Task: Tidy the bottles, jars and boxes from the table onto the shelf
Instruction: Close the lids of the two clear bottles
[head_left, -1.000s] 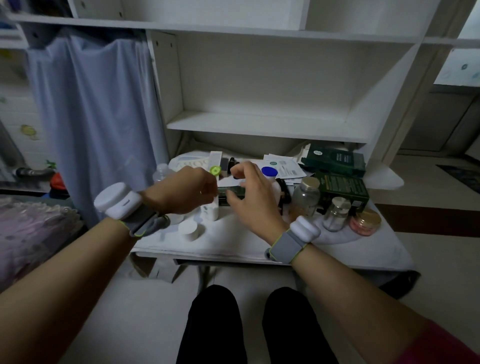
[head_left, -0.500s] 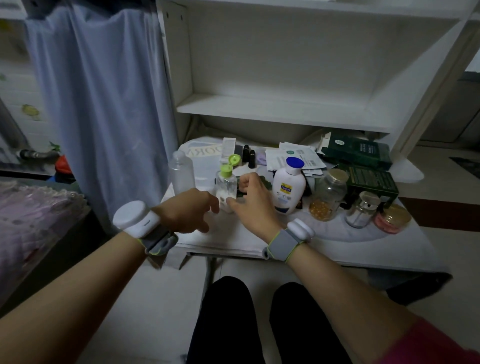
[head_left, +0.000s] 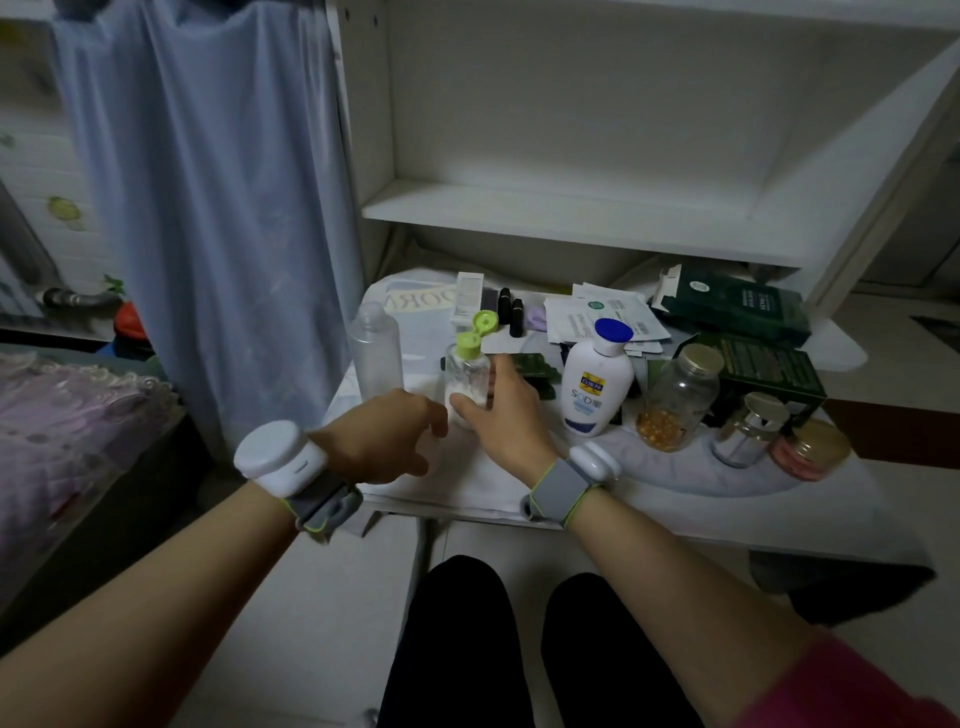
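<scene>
Right hand curled round small clear bottle, thumb on its front; bottle upright, green flip cap open, base hidden behind the thumb, near left edge of counter. Left hand just beside it, fingers loosely curled, holding nothing. Frosted bottle on its left, lotion bottle on its right. Shelf behind, above.
</scene>
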